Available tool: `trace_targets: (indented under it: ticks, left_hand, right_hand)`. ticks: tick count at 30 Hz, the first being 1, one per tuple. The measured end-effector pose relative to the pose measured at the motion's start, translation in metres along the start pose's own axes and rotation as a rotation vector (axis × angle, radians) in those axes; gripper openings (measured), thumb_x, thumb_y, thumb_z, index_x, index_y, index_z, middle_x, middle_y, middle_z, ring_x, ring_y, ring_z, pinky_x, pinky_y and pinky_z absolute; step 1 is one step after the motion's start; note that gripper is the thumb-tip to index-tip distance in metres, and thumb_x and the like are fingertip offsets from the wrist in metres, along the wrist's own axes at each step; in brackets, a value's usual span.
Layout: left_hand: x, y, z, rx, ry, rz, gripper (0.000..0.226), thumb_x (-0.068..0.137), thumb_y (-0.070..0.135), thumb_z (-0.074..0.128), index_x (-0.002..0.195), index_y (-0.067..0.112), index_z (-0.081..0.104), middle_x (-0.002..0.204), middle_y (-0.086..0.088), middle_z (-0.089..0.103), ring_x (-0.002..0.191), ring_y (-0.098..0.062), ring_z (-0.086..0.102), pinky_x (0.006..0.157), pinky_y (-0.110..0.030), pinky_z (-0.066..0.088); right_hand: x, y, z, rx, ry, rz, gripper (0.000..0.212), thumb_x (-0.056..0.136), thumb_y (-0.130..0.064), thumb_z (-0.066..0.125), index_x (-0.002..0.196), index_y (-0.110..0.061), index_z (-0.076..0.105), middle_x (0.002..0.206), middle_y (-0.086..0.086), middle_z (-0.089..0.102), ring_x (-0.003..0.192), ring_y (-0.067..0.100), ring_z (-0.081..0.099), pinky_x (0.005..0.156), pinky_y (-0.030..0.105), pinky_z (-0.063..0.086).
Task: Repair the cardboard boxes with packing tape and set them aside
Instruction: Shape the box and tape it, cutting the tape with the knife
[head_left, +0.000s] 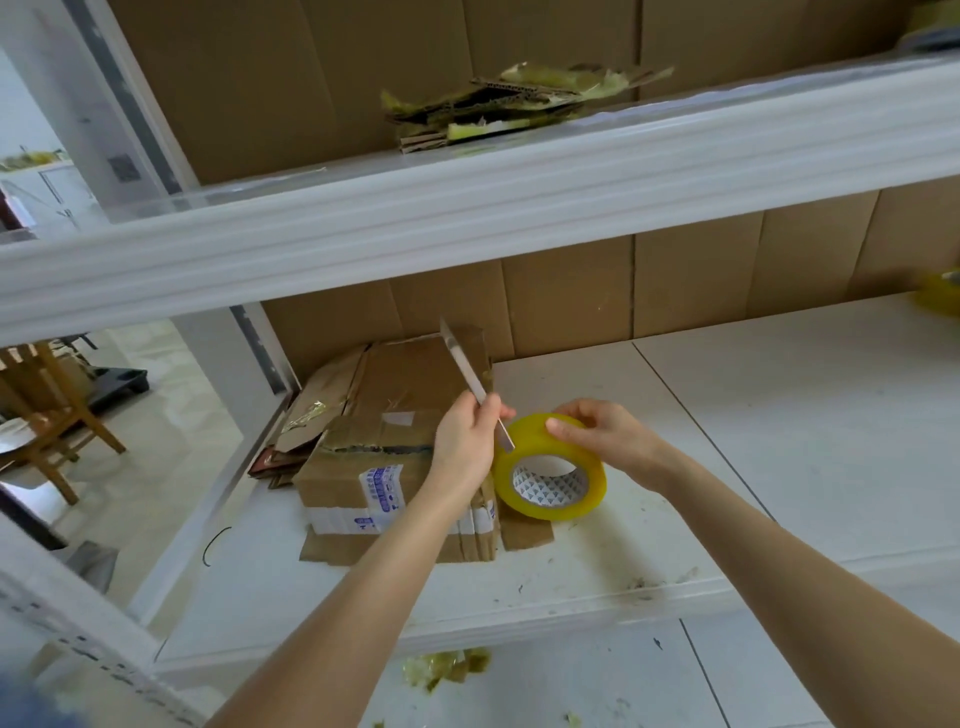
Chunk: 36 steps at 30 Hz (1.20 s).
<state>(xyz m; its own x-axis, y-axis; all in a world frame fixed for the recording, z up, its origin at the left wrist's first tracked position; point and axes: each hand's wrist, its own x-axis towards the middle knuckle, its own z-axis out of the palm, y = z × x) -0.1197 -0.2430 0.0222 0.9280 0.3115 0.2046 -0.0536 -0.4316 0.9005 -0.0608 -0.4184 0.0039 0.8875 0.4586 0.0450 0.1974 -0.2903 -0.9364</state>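
A stack of flattened, worn cardboard boxes (384, 447) lies on the white shelf (753, 441), at its left end. My right hand (597, 434) holds a roll of yellowish packing tape (550, 467) upright just right of the stack, fingers on its top edge. My left hand (470, 441) grips a slim metal blade (470, 374), its handle end touching the roll and its tip pointing up and away over the boxes. One box bears a white and blue label.
A white shelf beam (467, 218) crosses above the work area, with torn cardboard and tape scraps (509, 104) on the upper shelf. Another yellow tape roll (940, 293) sits at the far right. Tape scraps (447, 667) lie below. A wooden chair (47, 410) stands left.
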Motion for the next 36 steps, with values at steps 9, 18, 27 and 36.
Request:
trace_targets:
  ticks: [9,18,27,36]
  left_hand:
    - [-0.018,-0.029,-0.025,0.654,0.223,0.074,0.030,0.101,0.043,0.027,0.093,0.023,0.048,0.090,0.006,0.069,0.067,-0.010,0.061,0.055,-0.033,0.052]
    - [-0.016,-0.038,-0.029,0.845,0.343,0.002,0.037,0.102,0.038,0.027,0.105,0.014,0.055,0.081,0.002,0.068,0.070,-0.017,0.063,0.044,-0.020,0.021]
    - [-0.012,-0.044,-0.029,0.908,0.377,0.000,0.035,0.102,0.038,0.028,0.105,0.016,0.055,0.075,0.004,0.069,0.053,-0.007,0.045,0.041,-0.019,0.018]
    - [-0.013,-0.044,-0.030,0.895,0.359,0.021,0.033,0.102,0.038,0.028,0.102,0.016,0.053,0.064,0.006,0.059,0.049,-0.008,0.048,0.040,-0.018,0.025]
  right_hand:
    - [0.009,-0.012,-0.004,-0.174,-0.143,0.150,0.093,0.069,-0.070,0.063,0.110,0.013,0.059,0.089,0.021,0.064,0.081,0.021,0.055,0.078,0.037,0.045]
    - [0.020,-0.027,0.000,-0.447,-0.104,0.003,0.042,0.084,-0.057,0.062,0.102,-0.020,0.072,0.097,0.000,0.069,0.088,0.015,0.064,0.070,0.025,0.052]
    - [0.008,-0.016,0.005,-0.696,0.031,0.093,0.043,0.080,-0.063,0.059,0.111,-0.035,0.066,0.115,-0.002,0.063,0.108,0.020,0.052,0.083,0.035,0.046]
    - [0.001,-0.024,0.025,-0.890,0.117,0.241,0.045,0.091,-0.055,0.050,0.132,-0.036,0.051,0.130,0.003,0.054,0.118,0.025,0.052,0.085,0.034,0.042]
